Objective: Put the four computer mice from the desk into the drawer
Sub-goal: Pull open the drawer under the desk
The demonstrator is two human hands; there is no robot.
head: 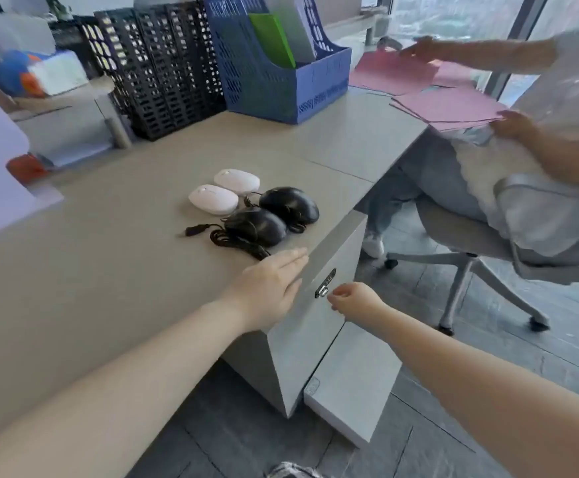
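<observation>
Two white mice (213, 199) (237, 180) and two black corded mice (257, 225) (289, 202) lie together on the beige desk (108, 236), close to its front right edge. My left hand (267, 288) rests flat and open on the desk edge, just in front of the black mice's cables. The grey drawer front (319, 315) below the edge carries a small lock (324, 288). My right hand (351, 300) is at the lock with its fingers pinched; I cannot make out a key. The drawer looks closed.
Black mesh file racks (157, 70) and a blue file holder (274, 63) stand at the back of the desk. To the right, another person sits on a wheeled chair (488, 257) and handles pink folders (446, 105). A lower cabinet door (353, 381) hangs ajar.
</observation>
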